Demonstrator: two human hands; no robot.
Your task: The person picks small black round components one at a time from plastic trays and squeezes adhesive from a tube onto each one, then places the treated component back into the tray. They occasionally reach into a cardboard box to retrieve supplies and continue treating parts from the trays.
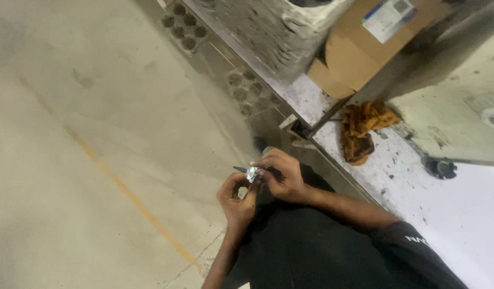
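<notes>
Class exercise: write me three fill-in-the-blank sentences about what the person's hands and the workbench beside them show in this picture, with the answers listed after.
1. Both hands, the left hand and the right hand, meet around a small shiny ____ part.
2. The crumpled rag on the white workbench is ____ in colour.
3. A thin ____ line runs across the concrete floor.

Missing words: metal; orange; yellow

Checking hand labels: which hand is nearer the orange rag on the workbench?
Right. The right hand lies just left of and below the orange rag; the left hand is farther left and lower.
</notes>
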